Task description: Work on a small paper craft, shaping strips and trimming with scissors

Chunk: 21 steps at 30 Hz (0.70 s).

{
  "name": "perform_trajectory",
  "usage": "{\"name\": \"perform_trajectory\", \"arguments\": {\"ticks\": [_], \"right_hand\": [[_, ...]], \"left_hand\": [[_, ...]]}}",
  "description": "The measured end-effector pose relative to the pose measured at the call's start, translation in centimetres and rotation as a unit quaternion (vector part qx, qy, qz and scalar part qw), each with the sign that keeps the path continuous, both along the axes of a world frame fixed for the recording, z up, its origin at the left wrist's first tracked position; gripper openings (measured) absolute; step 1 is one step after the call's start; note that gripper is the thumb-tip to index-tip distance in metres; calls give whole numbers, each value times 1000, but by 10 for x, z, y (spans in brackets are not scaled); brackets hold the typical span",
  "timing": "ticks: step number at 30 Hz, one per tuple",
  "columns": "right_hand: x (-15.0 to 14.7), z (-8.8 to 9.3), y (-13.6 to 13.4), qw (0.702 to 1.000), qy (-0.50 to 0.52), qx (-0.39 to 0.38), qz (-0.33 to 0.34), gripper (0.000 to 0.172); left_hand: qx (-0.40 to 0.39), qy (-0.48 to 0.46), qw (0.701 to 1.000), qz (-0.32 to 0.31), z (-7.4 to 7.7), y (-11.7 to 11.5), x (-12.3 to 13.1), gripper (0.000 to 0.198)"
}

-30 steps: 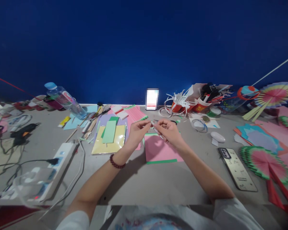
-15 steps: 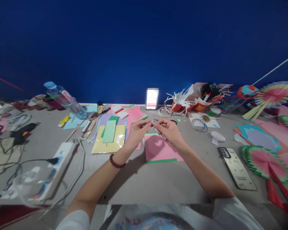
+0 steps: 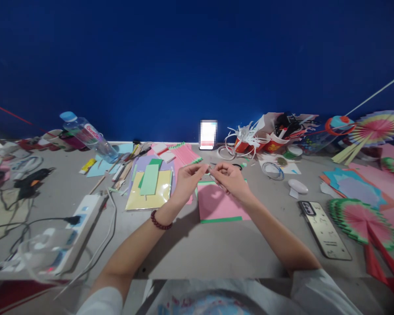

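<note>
Above a pink sheet of paper (image 3: 219,208) with green strips along its edges, my left hand (image 3: 188,179) and my right hand (image 3: 231,178) meet fingertip to fingertip. Both are closed in a pinch. Between them is a thin, pale strip, mostly covered by the fingers; its kind is too small to make out. Part of it trails below my right fingers. Just behind my right hand, a dark loop like a scissors handle (image 3: 238,166) shows. Left of my left hand lie a yellow pack (image 3: 131,202) and a light green paper strip (image 3: 150,179).
A phone with a lit screen (image 3: 208,134) stands against the blue wall. On the left are a power strip (image 3: 80,232) with cables and a leaning plastic bottle (image 3: 93,135). To the right lie another phone (image 3: 325,229), a white mouse-shaped object (image 3: 298,187) and folded paper fans (image 3: 364,223).
My hands stay in nearly the same place. The fingertips have come slightly closer over the pale strip, and less of it shows between them.
</note>
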State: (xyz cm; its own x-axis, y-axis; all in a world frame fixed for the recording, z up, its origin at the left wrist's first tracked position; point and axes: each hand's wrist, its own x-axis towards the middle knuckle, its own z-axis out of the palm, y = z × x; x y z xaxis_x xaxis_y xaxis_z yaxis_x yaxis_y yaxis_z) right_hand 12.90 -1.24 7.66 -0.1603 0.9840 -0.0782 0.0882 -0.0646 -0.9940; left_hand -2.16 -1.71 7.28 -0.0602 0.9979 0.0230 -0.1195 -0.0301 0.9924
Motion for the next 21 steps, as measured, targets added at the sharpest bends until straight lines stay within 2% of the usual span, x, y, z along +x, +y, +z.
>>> {"name": "perform_trajectory", "arguments": {"ticks": [7, 21], "right_hand": [[-1, -3, 1, 1000, 3, 6, -13, 26], [-3, -2, 0, 1000, 8, -3, -24, 30]], "left_hand": [[-5, -2, 999, 32, -3, 2, -1, 24], [-17, -19, 998, 50, -2, 4, -2, 27]]}}
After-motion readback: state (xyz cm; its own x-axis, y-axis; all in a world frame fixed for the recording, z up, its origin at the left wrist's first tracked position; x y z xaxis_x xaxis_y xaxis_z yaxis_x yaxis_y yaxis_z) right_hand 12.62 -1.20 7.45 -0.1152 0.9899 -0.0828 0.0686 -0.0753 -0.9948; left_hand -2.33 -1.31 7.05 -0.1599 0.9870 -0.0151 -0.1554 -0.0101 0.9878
